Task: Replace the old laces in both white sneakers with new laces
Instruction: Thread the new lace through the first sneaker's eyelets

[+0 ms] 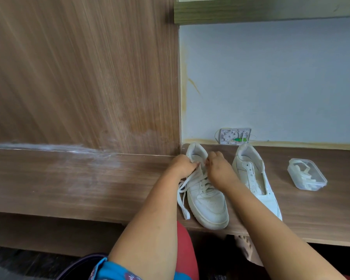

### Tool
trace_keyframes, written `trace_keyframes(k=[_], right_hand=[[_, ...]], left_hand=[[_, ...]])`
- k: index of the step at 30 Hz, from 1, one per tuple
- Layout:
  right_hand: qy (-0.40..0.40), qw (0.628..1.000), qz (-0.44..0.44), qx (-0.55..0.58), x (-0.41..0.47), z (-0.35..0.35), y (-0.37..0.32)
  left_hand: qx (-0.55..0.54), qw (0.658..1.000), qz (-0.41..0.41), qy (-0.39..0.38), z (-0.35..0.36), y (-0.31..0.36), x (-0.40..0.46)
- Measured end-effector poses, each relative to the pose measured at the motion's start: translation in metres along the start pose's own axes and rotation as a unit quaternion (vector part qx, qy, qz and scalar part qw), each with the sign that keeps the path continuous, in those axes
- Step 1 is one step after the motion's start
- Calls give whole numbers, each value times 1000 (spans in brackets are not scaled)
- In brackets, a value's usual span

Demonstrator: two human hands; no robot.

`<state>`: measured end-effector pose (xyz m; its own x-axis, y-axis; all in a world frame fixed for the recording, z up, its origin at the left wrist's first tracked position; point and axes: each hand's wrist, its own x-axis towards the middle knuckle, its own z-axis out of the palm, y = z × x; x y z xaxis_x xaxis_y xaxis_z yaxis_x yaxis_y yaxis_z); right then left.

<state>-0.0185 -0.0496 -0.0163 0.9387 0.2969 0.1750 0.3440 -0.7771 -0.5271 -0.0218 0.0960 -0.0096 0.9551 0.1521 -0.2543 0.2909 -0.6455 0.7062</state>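
On the wooden desk (311, 215), both hands pinch the lace (187, 179) at the laced left sneaker's (207, 201) top eyelets: left hand (183, 165), right hand (218, 168). Right of it stands the unlaced sneaker (253, 174); farther right, a clear box (306, 173) holding laces.

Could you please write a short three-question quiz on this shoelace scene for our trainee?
1. True or false: the right sneaker has a lace threaded through it.
2. Which sneaker are both hands working on?
3. The clear plastic container sits: A) left of the sneakers, B) right of them, C) between them.

Key:
1. False; its eyelets are bare.
2. The left sneaker; left hand and right hand pinch its lace near the top.
3. B.
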Motion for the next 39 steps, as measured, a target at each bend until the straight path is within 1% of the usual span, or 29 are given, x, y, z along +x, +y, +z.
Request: trace_keyframes(k=[2,5,6,7,10,11,12,13,14,15,16,17,18,19,20,21,22,23,26,28,30,32,33,34,35,36,37,38,39], right_hand=[[43,998,8,51,1,-4,4],[61,992,17,112,0,-12,11],[68,990,8,124,-2,-14,12],[70,990,-9,121,-3,-14,14],[113,991,-72,16,-6,-17,11],[137,988,-75,17,-6,-18,9],[158,982,-56,88,-6,-23,3],[184,964,-27,192,-1,-24,1],[210,915,35,342,3,-28,-2],[213,848,104,473,4,-35,-4],[196,795,138,558,4,-44,-6],[178,817,132,532,7,-49,-2],[152,877,97,446,10,-51,3],[114,953,33,279,10,-49,8],[54,990,-28,130,9,-44,11],[-4,997,-72,11,9,-37,15],[-47,993,-90,-53,9,-32,16],[-63,989,-101,-83,8,-29,16],[-55,990,-103,-81,11,-34,11],[-64,987,-95,-114,15,-38,10],[-91,978,-99,-157,17,-38,8],[-116,976,-84,-161,15,-38,7],[-116,981,-74,-138,15,-40,9],[-95,988,-68,-97,14,-42,11],[-51,997,-54,-31,13,-45,12],[16,997,-25,75,13,-50,15],[90,970,32,225,16,-56,19],[143,897,92,409,18,-63,22],[161,787,139,579,19,-71,23]], left_hand=[[-10,1000,-8,-1,-1,-4,3],[-21,1000,-3,5,1,-5,3],[-18,1000,-6,13,1,-3,2],[-10,1000,-9,23,1,0,0],[12,999,-3,33,0,5,-1],[14,1000,-1,28,0,4,0],[16,1000,2,24,-1,3,0],[11,1000,0,19,-2,1,1],[3,1000,0,12,-3,0,1],[-8,1000,-2,6,-3,-2,3],[-16,1000,0,1,-4,-4,4],[-24,1000,2,-2,-4,-6,6],[-28,1000,5,-3,-3,-7,6],[-31,999,7,-3,-4,-7,7],[-35,999,9,-3,-4,-8,7],[-40,999,9,-3,-4,-8,7],[-45,999,8,-3,-3,-9,7],[-50,999,7,-3,-3,-9,7],[-64,998,5,0,-3,-10,6],[-67,998,4,2,-3,-11,6],[-69,998,4,1,-2,-11,7],[-74,997,5,-1,-2,-11,7],[-78,997,4,-5,-2,-10,6],[-83,997,3,-8,-2,-10,6],[-89,996,3,-9,-1,-10,6],[-93,996,2,-8,-1,-10,5],[-96,995,1,-8,-2,-10,5],[-97,995,0,-9,-2,-9,4],[-98,995,-2,-12,-2,-9,4]])
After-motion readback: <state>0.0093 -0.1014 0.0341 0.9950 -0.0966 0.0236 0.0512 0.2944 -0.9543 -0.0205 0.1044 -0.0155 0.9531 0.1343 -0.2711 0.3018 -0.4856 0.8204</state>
